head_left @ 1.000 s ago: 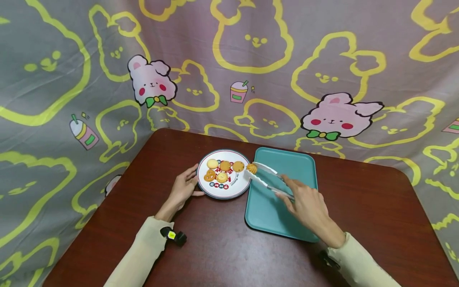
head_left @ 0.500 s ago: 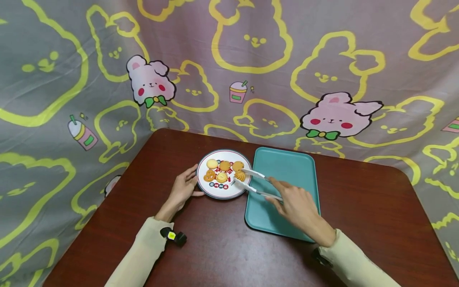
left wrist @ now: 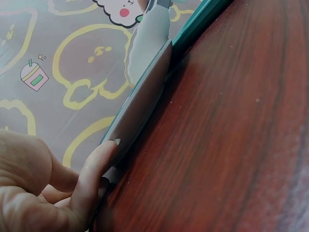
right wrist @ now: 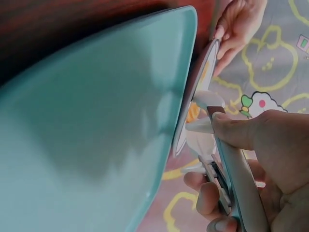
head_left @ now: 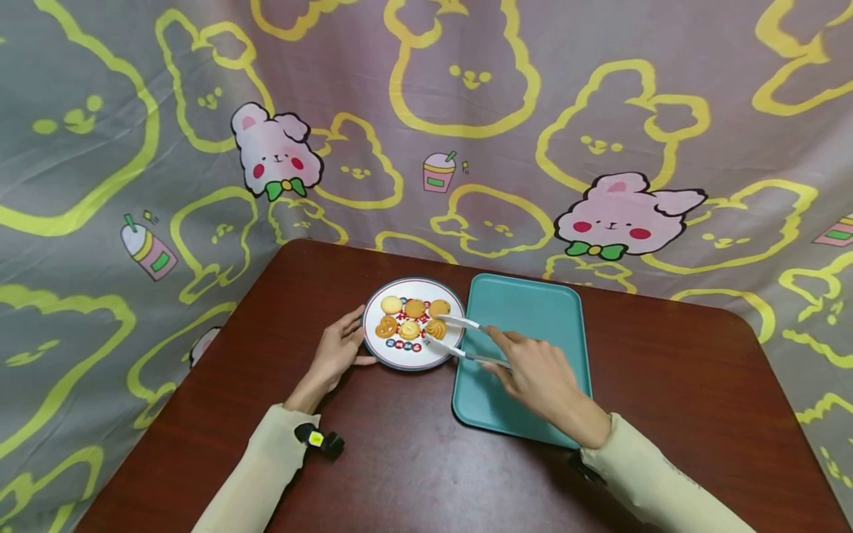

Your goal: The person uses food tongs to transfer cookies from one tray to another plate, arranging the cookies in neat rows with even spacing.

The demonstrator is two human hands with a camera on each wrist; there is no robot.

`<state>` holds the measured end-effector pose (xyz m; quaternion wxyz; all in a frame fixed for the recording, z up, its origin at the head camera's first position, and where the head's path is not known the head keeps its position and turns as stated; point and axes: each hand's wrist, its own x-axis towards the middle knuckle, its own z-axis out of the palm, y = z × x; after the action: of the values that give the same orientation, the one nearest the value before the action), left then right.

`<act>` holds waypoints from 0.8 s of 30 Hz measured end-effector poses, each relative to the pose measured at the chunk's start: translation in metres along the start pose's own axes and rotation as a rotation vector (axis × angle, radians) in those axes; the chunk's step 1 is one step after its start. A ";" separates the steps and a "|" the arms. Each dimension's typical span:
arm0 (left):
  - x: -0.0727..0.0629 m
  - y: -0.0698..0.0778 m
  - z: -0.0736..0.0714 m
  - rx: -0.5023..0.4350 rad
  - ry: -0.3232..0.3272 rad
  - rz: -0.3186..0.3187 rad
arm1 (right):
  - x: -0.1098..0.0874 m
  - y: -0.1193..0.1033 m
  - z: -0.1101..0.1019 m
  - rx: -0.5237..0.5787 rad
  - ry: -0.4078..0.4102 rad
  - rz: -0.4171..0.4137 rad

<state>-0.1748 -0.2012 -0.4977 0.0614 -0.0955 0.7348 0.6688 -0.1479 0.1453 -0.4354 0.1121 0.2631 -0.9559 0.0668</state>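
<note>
My left hand (head_left: 335, 355) holds the left rim of a round white plate (head_left: 406, 361), its thumb against the edge in the left wrist view. On the plate lie several cookies, among them a pretzel-shaped one (head_left: 386, 327) and round ones. My right hand (head_left: 543, 381) grips a pair of tongs (head_left: 481, 358) with pale tips, thumb on one arm and fingers round the other. Those tips reach over the plate's right side and stand apart, one on each side of a swirled cookie (head_left: 435, 329). In the right wrist view the tongs (right wrist: 236, 169) partly hide the plate.
A teal rectangular tray (head_left: 523, 303) lies right of the plate, close against its rim, under my right hand. Both stand on a dark red-brown wooden table (head_left: 373, 444). Behind the table hangs a curtain (head_left: 373, 89) with cartoon rabbits.
The tongs carried the swirled cookie left from the tray's edge onto the plate, and their tips have spread around it. My right hand moved left with them. My left hand stays at the rim.
</note>
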 end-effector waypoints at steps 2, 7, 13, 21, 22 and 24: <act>0.000 0.000 0.000 0.005 0.001 -0.003 | 0.003 -0.002 -0.001 -0.010 -0.005 -0.009; 0.000 -0.001 -0.001 0.012 0.003 -0.001 | 0.008 -0.005 -0.005 -0.033 -0.016 -0.023; 0.000 -0.002 0.000 0.013 0.010 -0.001 | 0.012 -0.008 -0.007 -0.037 -0.017 -0.035; 0.001 -0.002 0.000 -0.005 0.008 -0.001 | 0.013 -0.009 -0.006 -0.030 -0.026 -0.023; 0.001 -0.002 0.000 -0.001 0.008 -0.001 | 0.013 -0.009 -0.006 -0.029 -0.024 -0.023; 0.000 -0.002 -0.001 0.008 0.005 0.000 | 0.014 -0.009 -0.006 -0.028 -0.020 -0.022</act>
<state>-0.1748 -0.2019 -0.4994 0.0597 -0.0970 0.7375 0.6657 -0.1535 0.1319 -0.4257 0.1068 0.2726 -0.9549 0.0496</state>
